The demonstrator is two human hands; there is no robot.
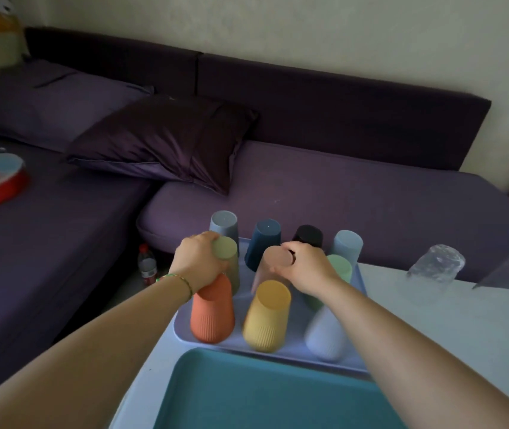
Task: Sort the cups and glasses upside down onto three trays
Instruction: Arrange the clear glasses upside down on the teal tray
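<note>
The person's left hand point(197, 258) curls round the base of an upturned olive-green plastic cup point(227, 252), and the right hand point(307, 264) wraps the base of an upturned dusty-pink plastic cup point(273, 258). Both cups stand mouth-down in the middle row of the pale lilac tray point(278, 351), among other coloured cups. The step in hand looks to be seating this pair; the next move likely calls for letting go without toppling neighbours, then reaching right for the clear glasses point(436, 266) inverted on the white table point(432, 320), perhaps bound for the teal tray point(262, 394) nearest the person.
</note>
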